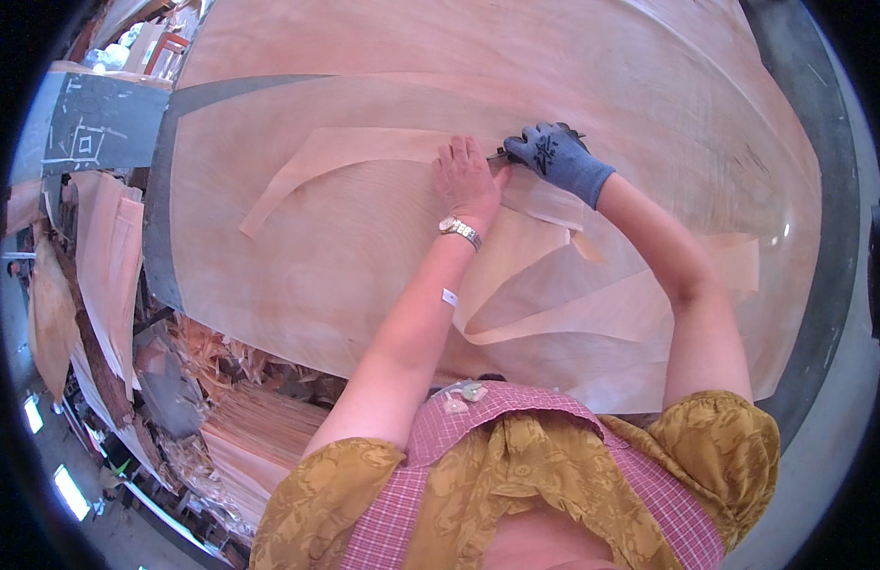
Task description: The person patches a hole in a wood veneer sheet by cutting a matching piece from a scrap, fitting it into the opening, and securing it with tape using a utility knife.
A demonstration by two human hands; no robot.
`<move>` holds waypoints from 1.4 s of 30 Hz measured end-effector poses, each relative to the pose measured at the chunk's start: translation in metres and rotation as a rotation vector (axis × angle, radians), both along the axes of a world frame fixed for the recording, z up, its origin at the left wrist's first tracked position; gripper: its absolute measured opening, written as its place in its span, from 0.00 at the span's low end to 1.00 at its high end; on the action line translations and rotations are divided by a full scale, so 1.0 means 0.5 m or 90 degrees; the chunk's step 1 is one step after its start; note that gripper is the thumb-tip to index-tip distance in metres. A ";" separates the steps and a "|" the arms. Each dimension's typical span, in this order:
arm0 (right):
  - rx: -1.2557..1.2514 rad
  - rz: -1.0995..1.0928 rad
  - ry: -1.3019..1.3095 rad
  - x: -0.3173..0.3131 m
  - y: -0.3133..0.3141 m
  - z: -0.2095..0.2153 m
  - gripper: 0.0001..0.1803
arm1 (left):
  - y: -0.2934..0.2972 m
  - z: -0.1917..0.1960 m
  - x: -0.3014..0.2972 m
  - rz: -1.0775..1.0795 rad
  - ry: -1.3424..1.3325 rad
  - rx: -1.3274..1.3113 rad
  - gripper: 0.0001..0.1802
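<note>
My bare left hand (468, 185), with a wristwatch (460, 231) at the wrist, lies flat with its fingers stretched forward. It presses on a thin, pale wood veneer strip (364, 144) that curves away to the left. Close on its right, my right hand (554, 160), in a blue-grey work glove, is closed around a small dark knife-like tool (498, 155). The tool's end points toward my left thumb; most of it is hidden in the glove. Under my forearms a second, folded veneer strip (564, 318) loops across the large veneer sheet (297, 275).
Another broad veneer sheet (440, 43) covers the far side of the table. The grey table edge (820, 123) shows at the right. To the left stand a grey-blue board (107, 123), hanging veneer pieces (112, 256) and a pile of veneer scraps (212, 356).
</note>
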State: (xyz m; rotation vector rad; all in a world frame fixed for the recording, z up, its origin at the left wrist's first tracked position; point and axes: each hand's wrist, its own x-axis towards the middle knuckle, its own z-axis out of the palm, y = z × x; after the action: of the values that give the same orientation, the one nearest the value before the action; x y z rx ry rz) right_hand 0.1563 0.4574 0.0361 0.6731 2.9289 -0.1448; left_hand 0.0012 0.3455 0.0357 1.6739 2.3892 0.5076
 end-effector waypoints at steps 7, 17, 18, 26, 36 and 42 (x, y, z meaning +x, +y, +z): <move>0.013 -0.197 -0.086 0.127 -0.074 0.026 0.09 | 0.001 -0.015 0.009 0.005 -0.003 0.038 0.37; -0.130 -0.547 0.057 0.154 -0.218 0.089 0.12 | 0.001 0.011 0.001 -0.019 -0.025 -0.041 0.44; -0.097 -0.534 0.176 0.144 -0.201 0.075 0.13 | 0.002 0.011 0.006 -0.030 -0.017 -0.044 0.46; -0.090 -0.406 0.277 0.089 -0.164 0.078 0.10 | 0.032 -0.015 -0.003 -0.113 0.111 -0.001 0.54; -0.766 -0.544 0.299 0.119 -0.098 0.114 0.27 | -0.149 0.011 -0.105 -0.498 0.106 0.017 0.10; -0.736 -0.583 0.383 0.119 -0.119 0.106 0.24 | -0.270 0.233 -0.129 -0.626 -0.261 -0.371 0.19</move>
State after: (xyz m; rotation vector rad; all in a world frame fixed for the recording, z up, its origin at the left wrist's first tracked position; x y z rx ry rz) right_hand 0.2160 0.3979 0.0889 1.7288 1.9774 -2.1301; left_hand -0.0635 0.2106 0.1521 1.9089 1.0565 -0.0321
